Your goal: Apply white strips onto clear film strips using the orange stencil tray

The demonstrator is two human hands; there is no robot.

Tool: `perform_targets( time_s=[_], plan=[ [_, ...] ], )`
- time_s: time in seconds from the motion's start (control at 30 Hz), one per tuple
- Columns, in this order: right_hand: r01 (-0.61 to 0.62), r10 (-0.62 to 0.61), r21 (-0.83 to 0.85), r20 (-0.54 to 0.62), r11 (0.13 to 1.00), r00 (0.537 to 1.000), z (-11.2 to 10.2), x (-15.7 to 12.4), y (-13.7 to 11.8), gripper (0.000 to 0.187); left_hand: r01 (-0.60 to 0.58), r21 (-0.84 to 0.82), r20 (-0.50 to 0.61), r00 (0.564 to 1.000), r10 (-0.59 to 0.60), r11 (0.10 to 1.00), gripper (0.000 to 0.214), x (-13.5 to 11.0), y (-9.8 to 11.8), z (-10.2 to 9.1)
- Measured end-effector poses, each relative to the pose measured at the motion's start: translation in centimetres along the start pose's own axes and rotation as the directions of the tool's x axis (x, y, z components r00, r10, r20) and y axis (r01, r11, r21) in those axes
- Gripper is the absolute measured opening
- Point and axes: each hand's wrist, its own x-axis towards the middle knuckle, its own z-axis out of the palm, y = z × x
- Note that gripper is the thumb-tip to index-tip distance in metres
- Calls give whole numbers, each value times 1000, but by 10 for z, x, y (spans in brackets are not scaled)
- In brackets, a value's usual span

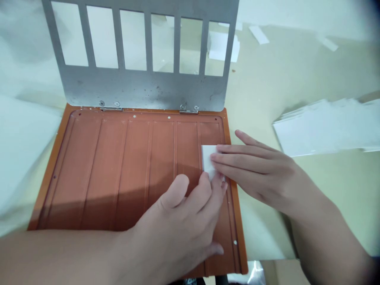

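A small white rectangular card (208, 153) lies on the far-right strip of a reddish-brown grooved board (133, 158). My left hand (187, 221) reaches over the board from the lower left, its bent fingertips touching the card's near end and its thumb spread apart. From the right, my right hand (261, 168) lays its outstretched fingers flat on the card's right side. Part of the card is hidden under the fingers. A grey metal frame (142, 87) with several rectangular openings stands raised, hinged along the board's far edge.
Overlapping white sheets (323, 128) lie on the pale table (255, 83) to the right. Behind the frame are a small white stack (234, 49) and a loose white strip (259, 35). White sheeting (23, 146) covers the left side.
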Motion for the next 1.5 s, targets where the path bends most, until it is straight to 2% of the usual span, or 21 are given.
perform_targets(
  time_s=[0.37,0.6,1.1,1.23,1.4,1.5],
  plan=[
    [-15,15,7,0,1000,1000,0,1,-1,29,5,4,2,1000,-5,1000,66,0,1,0],
    [-15,15,19,5,1000,1000,-1,1,-1,26,63,19,-21,998,-62,998,61,0,1,-4],
    [-9,9,-7,18,1000,1000,-1,1,-1,27,43,-31,-41,998,-45,999,65,1,0,0],
    [1,-1,16,-12,1000,1000,0,4,-1,26,51,-23,-54,997,-53,998,64,2,0,0],
    [-100,103,-58,41,993,994,5,6,0,33,52,-10,-63,997,-53,999,65,3,0,1],
    [-184,190,-148,31,972,981,7,5,2,39,47,-9,-60,997,-47,999,63,2,0,1]
  ],
)
